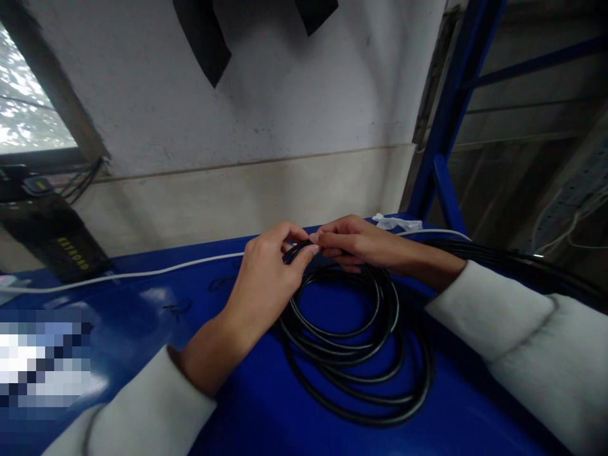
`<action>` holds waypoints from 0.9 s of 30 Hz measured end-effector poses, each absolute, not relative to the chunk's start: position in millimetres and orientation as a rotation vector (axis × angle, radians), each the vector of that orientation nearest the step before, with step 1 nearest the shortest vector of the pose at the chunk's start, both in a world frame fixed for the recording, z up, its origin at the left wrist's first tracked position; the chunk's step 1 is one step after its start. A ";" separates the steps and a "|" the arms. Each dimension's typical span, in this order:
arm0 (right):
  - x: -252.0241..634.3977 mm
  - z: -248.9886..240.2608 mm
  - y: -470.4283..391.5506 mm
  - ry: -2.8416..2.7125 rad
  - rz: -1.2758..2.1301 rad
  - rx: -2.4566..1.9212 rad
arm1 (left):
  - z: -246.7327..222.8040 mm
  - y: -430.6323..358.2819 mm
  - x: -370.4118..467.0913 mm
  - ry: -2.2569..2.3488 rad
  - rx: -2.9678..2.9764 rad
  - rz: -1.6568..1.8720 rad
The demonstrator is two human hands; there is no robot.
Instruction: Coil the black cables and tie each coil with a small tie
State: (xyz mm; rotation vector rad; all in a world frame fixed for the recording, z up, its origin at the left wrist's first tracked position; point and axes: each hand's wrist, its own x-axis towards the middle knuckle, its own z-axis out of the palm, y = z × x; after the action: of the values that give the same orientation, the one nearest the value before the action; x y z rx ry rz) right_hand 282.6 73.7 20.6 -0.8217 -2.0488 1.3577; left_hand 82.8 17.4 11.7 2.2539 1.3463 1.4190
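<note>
Pale sleeves (517, 342) lead to our hands: our left hand (268, 266) pinches the raised top of the black cable coil (342, 360), seemingly to keep its strands bundled, and our right hand (354, 240) closes its fingertips right there, on what we cannot tell; the coil's loops lie below on the blue bench (251, 399), which likely bears their weight, with a white cable (180, 264) behind

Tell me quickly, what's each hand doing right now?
Left hand: closed, holding strands of the coiled black cable.
Right hand: fingertips pinched together at those strands; exactly what they grip can't be told.
</note>
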 end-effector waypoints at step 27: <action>282.0 20.8 72.0 -1.967 1.382 -0.872 | 11.3 16.6 82.1 1.266 2.386 1.498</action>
State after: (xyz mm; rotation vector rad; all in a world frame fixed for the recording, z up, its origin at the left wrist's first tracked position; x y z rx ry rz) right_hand 282.0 72.0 20.8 -0.8717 -1.9672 1.3820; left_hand 82.1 16.6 11.3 2.3864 1.2664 1.4980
